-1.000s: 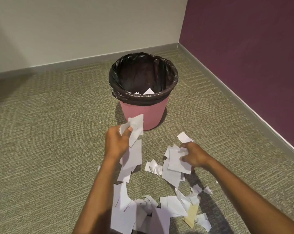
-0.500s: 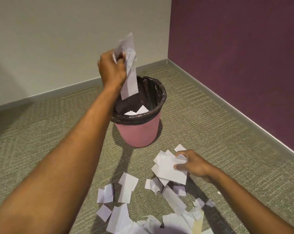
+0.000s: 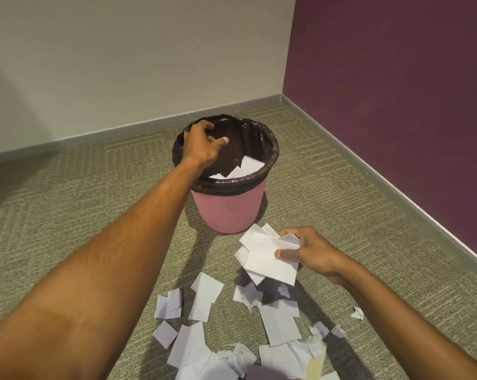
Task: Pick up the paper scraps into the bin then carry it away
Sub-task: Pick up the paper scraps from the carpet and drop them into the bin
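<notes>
A pink bin [image 3: 226,209] lined with a black bag stands on the carpet near the room's corner, with white paper pieces [image 3: 245,167] lying inside it. My left hand [image 3: 201,144] hovers over the bin's left rim, fingers loosely apart and empty. My right hand [image 3: 311,253] is just in front of the bin on the right, gripping a bunch of white paper scraps [image 3: 264,256] lifted off the floor. Several more scraps [image 3: 204,297] lie scattered on the carpet below my arms.
A beige wall runs behind the bin and a dark purple wall [image 3: 396,105] along the right, both with grey baseboards. One small scrap [image 3: 357,313] lies apart to the right. Green-grey carpet [image 3: 67,201] stretches to the left.
My left hand lowered over the bin and let go of its scraps, which now lie inside. My right hand lifted its bunch slightly toward the bin.
</notes>
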### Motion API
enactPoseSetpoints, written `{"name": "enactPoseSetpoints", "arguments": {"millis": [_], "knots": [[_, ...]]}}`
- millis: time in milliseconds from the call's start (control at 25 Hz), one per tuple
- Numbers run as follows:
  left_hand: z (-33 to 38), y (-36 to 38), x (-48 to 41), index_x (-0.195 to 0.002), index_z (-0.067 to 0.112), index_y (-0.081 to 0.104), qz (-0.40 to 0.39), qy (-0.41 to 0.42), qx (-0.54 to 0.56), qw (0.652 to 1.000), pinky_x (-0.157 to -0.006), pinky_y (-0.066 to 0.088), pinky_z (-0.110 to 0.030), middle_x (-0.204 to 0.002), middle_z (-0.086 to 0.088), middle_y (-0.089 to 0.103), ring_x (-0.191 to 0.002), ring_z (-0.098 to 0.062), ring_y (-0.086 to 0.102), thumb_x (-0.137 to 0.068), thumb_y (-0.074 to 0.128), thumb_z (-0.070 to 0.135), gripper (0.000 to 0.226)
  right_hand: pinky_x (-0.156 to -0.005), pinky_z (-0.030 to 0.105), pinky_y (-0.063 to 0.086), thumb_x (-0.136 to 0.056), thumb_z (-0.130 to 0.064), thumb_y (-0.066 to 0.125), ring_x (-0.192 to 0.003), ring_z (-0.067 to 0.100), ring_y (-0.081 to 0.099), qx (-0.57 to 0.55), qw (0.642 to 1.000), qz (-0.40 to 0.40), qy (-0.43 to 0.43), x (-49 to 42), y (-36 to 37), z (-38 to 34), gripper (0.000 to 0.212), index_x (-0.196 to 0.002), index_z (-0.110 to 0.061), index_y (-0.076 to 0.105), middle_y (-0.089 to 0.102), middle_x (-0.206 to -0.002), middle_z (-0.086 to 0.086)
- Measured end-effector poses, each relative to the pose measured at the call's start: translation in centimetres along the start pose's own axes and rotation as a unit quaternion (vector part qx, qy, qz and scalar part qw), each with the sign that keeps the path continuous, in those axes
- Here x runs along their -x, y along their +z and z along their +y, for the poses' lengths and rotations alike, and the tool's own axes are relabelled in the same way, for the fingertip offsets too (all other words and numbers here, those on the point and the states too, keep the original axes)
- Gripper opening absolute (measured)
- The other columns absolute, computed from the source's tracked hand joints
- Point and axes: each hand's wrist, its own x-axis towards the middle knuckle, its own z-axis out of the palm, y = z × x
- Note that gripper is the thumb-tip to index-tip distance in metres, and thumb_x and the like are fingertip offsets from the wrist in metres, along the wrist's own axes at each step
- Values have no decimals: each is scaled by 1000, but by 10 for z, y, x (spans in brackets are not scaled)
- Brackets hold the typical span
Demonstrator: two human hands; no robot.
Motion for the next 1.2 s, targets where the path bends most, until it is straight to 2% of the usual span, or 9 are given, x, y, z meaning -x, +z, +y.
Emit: {"name": "enactPoseSetpoints", "arguments": {"millis": [200, 280, 360, 440, 520, 720, 1000, 1080, 1200], "knots": [[-15, -23, 44, -93, 17, 67, 161, -9, 136, 977, -70, 57, -38, -83, -3, 68, -75, -20, 65, -86, 67, 22, 8, -56, 27, 53, -85, -2, 70, -76, 18, 70, -45, 998, 25, -44, -4, -4, -40, 19, -102, -9, 68, 73, -92, 9], [-39, -22, 90, -84, 19, 62, 264, -61, 167, 948, -63, 53, -36, -79, -1, 64, -72, -22, 61, -90, 59, 19, 7, -54, 33, 55, -86, -2, 69, -72, 19, 69, -60, 994, 47, -76, -8, -9, -66, 18, -102, -9, 67, 72, -90, 8], [-83, -5, 136, -84, 14, 59, 285, -143, 137, 938, -61, 46, -34, -77, -4, 60, -71, -25, 58, -91, 56, 18, 8, -53, 37, 56, -86, -4, 69, -70, 18, 69, -69, 987, 87, -116, -18, -13, -95, 16, -100, -11, 66, 72, -91, 8], [-133, 17, 174, -100, 12, 57, 186, -223, 61, 955, -69, 50, -39, -93, -9, 60, -84, -30, 60, -90, 59, 19, 12, -55, 40, 58, -87, -8, 70, -74, 19, 71, -71, 975, 133, -165, -36, -15, -121, 16, -101, -14, 66, 72, -96, 10], [-172, 35, 201, -128, 13, 48, 33, -254, -70, 964, -85, 49, -44, -119, -13, 53, -109, -33, 54, -88, 63, 28, 45, -52, 40, 59, -85, -10, 72, -78, 23, 72, -51, 965, 175, -190, -59, -15, -140, 17, -100, -16, 67, 71, -98, 10], [-203, 52, 219, -149, 23, 15, -154, -201, -309, 917, -102, 40, -43, -149, -10, 27, -135, -31, 32, -82, 56, 58, 86, -49, 38, 59, -79, 1, 72, -72, 28, 70, 53, 971, 204, -115, -116, -10, -157, 30, -101, -10, 56, 65, -98, 13], [-217, 61, 227, -151, 25, 11, -221, -205, -379, 875, -104, 38, -43, -158, -7, 14, -134, -33, 34, -81, 61, 56, 92, -60, 45, 62, -82, -2, 74, -68, 36, 74, 6, 984, 170, -49, -135, -7, -157, 53, -125, -9, 43, 66, -86, 17], [-219, 65, 230, -149, 23, 18, -226, -196, -390, 871, -100, 40, -42, -152, -7, 25, -130, -32, 39, -84, 61, 51, 83, -61, 44, 62, -85, -6, 72, -64, 32, 74, 8, 978, 194, -76, -130, -9, -159, 42, -120, -4, 48, 67, -85, 15], [-222, 69, 234, -142, 21, 30, -213, -168, -407, 872, -95, 43, -40, -140, -3, 40, -124, -28, 43, -89, 59, 42, 64, -44, 32, 52, -90, -5, 62, -47, 22, 63, 0, 962, 225, -155, -98, -5, -153, 9, -99, -2, 62, 71, -75, 16]]}}
